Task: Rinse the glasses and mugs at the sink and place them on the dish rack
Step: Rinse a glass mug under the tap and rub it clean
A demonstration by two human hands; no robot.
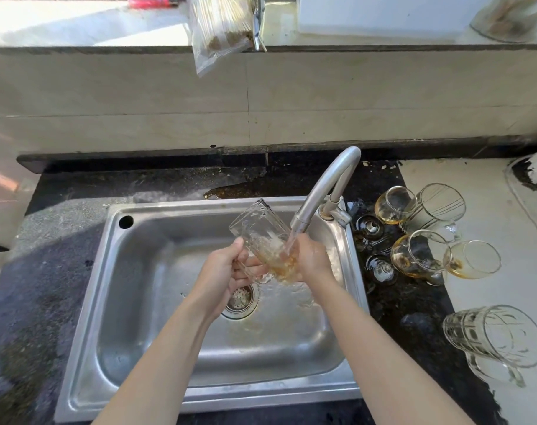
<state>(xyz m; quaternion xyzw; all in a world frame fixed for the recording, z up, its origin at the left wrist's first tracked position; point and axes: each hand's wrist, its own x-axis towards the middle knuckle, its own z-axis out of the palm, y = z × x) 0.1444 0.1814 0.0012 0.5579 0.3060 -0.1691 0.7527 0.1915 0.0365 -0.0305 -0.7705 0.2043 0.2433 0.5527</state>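
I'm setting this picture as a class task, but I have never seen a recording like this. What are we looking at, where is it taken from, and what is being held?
There is no machine here. It is one picture from a camera worn on a person's head, looking down at two bare hands over a steel sink. The left hand and right hand both hold a tilted glass mug under water running from the tap. Brownish liquid sits inside it. On the counter to the right, four stained glasses and a second mug lie on their sides. No dish rack shows.
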